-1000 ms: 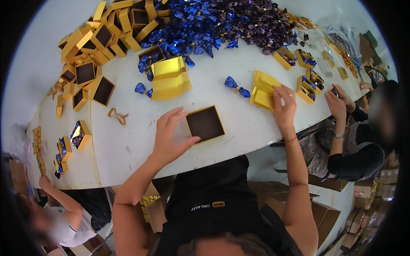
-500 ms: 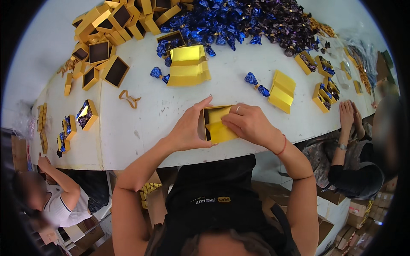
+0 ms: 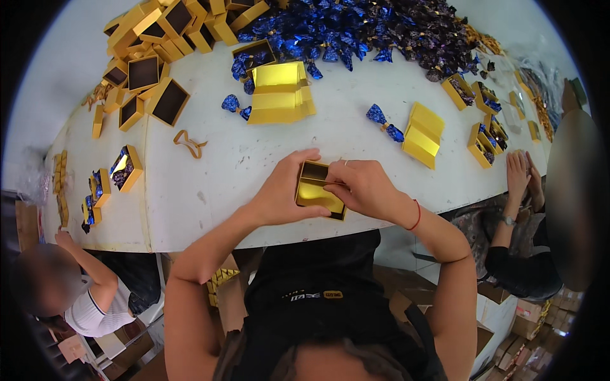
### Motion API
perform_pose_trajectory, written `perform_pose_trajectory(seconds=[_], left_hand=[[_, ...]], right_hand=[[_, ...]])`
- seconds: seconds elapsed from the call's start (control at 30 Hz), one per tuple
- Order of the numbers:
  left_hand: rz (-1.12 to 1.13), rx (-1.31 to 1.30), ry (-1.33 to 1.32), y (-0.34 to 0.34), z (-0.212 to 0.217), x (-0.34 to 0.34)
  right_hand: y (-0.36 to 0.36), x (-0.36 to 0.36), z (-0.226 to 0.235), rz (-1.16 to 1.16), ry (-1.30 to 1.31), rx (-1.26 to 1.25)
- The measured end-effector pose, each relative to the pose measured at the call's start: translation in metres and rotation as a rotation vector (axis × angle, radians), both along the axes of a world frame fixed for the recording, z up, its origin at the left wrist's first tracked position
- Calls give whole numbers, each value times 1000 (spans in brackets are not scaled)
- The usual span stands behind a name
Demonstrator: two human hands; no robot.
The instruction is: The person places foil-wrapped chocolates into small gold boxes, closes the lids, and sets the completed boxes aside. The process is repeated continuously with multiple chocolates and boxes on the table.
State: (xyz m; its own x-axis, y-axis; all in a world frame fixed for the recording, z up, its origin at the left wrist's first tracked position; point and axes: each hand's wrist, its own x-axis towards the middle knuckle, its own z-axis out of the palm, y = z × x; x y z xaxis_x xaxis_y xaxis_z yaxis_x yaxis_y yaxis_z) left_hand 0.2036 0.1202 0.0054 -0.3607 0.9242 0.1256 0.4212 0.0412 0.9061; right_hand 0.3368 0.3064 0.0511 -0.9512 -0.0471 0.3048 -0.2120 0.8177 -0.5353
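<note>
My left hand (image 3: 281, 192) is wrapped round the left side of a small open gold box (image 3: 314, 170) with a dark inside, holding it on the table near the front edge. Inside the box lies a shiny gold foil sheet (image 3: 315, 195), bent to fit between the walls. The fingers of my right hand (image 3: 368, 188) reach in over the right wall and pinch the sheet's upper edge; they hide part of it. Beyond my right hand are a blue foil-wrapped candy (image 3: 385, 123) and a folded gold sheet (image 3: 424, 134).
Farther off lie stacked gold sheets (image 3: 279, 105), another wrapped candy (image 3: 236, 106) and a ribbon loop (image 3: 190, 145). Empty gold boxes (image 3: 143, 73) are heaped far left, beside a large pile of blue and purple candies (image 3: 356, 32). Filled boxes (image 3: 486, 136) stand right, near another person's hands (image 3: 521, 171).
The gold sheet has gone down deeper into the box. My left thumb has moved right along the near wall, and the box has turned slightly. My right fingers have shifted to the sheet's far edge.
</note>
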Motion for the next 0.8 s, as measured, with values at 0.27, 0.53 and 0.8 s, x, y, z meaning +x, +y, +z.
perform_pose_trajectory(seconds=[0.27, 0.53, 0.8], left_hand=[[55, 31, 270, 1, 6, 10], [12, -3, 409, 2, 16, 6], [206, 97, 383, 0, 1, 19]], right_hand=[[3, 5, 5, 147, -18, 268], [93, -14, -7, -559, 3, 400], [-5, -5, 1, 24, -4, 122]])
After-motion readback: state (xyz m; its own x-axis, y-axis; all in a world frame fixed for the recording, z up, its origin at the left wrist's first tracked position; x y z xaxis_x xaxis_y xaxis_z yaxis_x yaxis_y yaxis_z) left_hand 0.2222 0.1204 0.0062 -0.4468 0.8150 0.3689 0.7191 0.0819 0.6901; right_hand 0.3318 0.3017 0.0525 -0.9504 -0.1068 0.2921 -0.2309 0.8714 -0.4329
